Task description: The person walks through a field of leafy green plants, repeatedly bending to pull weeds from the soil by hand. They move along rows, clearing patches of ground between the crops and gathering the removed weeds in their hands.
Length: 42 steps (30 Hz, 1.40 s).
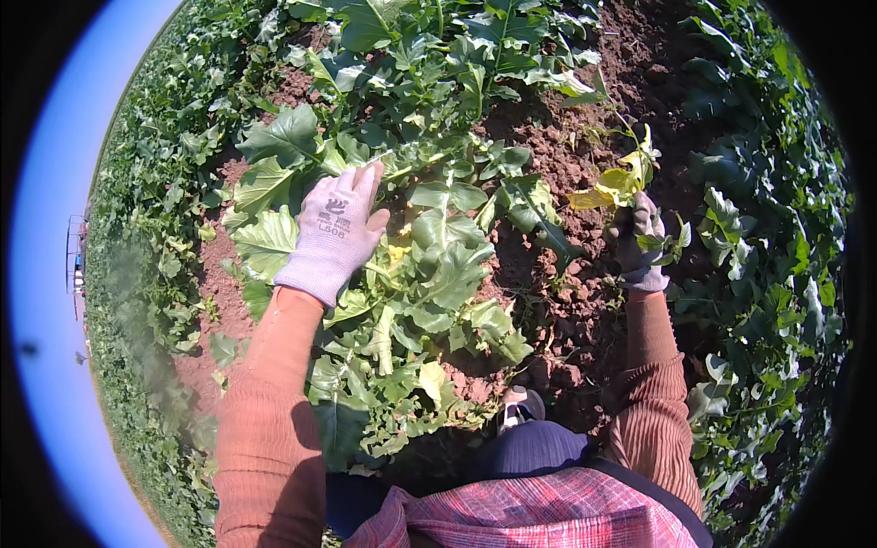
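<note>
At nine o'clock one strip of blue sky [55, 210] is curving along the rim. From seven o'clock one sleeved left forearm [285, 342] is slanting up; at ten the left hand [333, 228] is reaching palm-down over a green leafy plant [448, 233], thumb jutting sideways, and whether its fingers are gripping anything I cannot tell. Its pale glove is showing one dark printed emblem [334, 206] above some lettering. Near five o'clock one pale shoe [521, 406] is resting on brown soil [562, 342]. Just short of three, the right hand [641, 237], also gloved, is pointing upward, its fingers curling around yellow leaves [614, 185], which are spreading at two o'clock, too bunched for counting.
</note>
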### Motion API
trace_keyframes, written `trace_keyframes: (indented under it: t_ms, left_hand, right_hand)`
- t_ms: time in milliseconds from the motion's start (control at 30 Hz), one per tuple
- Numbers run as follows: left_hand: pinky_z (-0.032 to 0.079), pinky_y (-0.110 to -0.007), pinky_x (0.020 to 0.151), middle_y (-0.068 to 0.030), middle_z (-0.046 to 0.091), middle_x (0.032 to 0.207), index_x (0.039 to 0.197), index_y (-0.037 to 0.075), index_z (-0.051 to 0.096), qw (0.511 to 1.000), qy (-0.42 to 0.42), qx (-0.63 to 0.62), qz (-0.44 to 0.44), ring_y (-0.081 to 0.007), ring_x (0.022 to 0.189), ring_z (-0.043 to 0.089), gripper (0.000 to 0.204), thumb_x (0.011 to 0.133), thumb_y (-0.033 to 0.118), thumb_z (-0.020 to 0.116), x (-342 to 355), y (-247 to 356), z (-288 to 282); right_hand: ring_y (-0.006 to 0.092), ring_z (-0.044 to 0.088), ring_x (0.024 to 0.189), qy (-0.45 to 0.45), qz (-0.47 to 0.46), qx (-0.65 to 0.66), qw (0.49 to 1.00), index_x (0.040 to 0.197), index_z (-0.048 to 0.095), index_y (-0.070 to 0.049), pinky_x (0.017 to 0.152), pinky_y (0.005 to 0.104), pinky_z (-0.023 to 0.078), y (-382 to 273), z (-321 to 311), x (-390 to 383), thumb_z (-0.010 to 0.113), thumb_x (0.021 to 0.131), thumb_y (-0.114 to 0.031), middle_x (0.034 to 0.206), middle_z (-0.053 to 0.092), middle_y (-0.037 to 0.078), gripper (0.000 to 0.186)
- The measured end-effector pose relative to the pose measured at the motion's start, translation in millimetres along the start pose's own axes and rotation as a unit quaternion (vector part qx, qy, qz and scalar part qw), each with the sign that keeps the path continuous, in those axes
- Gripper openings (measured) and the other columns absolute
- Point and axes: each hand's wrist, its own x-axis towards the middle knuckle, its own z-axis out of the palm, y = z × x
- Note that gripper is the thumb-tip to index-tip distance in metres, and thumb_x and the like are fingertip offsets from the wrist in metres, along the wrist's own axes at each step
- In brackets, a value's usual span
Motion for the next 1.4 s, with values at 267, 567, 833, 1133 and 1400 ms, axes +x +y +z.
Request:
trace_keyframes:
  t_ms: [267, 567, 833, 1133, 1400]
  left_hand:
    - [0.049, -0.043, 0.1, -0.0164, 0.055, 0.139, 0.151, 0.014, 0.042, 0.998, 0.007, 0.0, 0.056, -0.035, 0.117, 0.059, 0.078, 0.083, 0.024, 0.078, 8, 7, -10]
    - [0.047, -0.046, 0.105, -0.0153, 0.059, 0.134, 0.131, 0.007, 0.063, 0.976, -0.033, -0.146, 0.159, -0.0319, 0.118, 0.059, 0.051, 0.083, 0.013, 0.076, -86, 99, -80]
    - [0.046, -0.05, 0.101, -0.012, 0.06, 0.124, 0.119, 0.011, 0.066, 0.94, -0.055, -0.275, 0.196, -0.0323, 0.113, 0.059, 0.037, 0.084, 0.018, 0.074, -194, 131, -43]
    - [0.049, -0.051, 0.095, -0.0166, 0.064, 0.123, 0.122, 0.005, 0.065, 0.946, -0.078, -0.285, 0.136, -0.0389, 0.11, 0.062, 0.039, 0.085, 0.016, 0.073, -207, 112, -61]
    - [0.051, -0.049, 0.091, -0.0158, 0.064, 0.116, 0.119, 0.005, 0.068, 0.942, -0.098, -0.304, 0.106, -0.0377, 0.102, 0.062, 0.043, 0.079, 0.016, 0.077, -221, 119, -63]
  right_hand:
    - [0.023, 0.067, 0.079, -0.532, 0.268, -0.469, 0.652, 0.139, 0.057, -0.017, 0.069, 0.0365, 0.052, 17, -18, -194, 0.061, 0.09, -0.009, 0.093, 0.068, 0.011, 0.05]
    - [0.0395, 0.067, 0.096, -0.231, 0.158, -0.839, 0.467, 0.105, 0.067, -0.009, 0.081, 0.0484, 0.055, -39, -49, -137, 0.069, 0.089, -0.036, 0.106, 0.066, 0.019, 0.032]
    - [0.0378, 0.069, 0.1, -0.089, 0.252, -0.858, 0.439, 0.114, 0.072, -0.008, 0.087, 0.0445, 0.055, -149, -95, -131, 0.065, 0.09, -0.028, 0.105, 0.073, 0.018, 0.032]
    - [0.0344, 0.069, 0.103, -0.123, 0.298, -0.824, 0.466, 0.108, 0.07, -0.006, 0.09, 0.0412, 0.055, -205, -111, -137, 0.075, 0.082, -0.029, 0.109, 0.073, 0.016, 0.035]
    - [0.0411, 0.068, 0.098, 0.06, 0.075, -0.893, 0.44, 0.122, 0.065, -0.006, 0.083, 0.0485, 0.054, -157, -109, -165, 0.066, 0.092, -0.033, 0.104, 0.071, 0.023, 0.04]
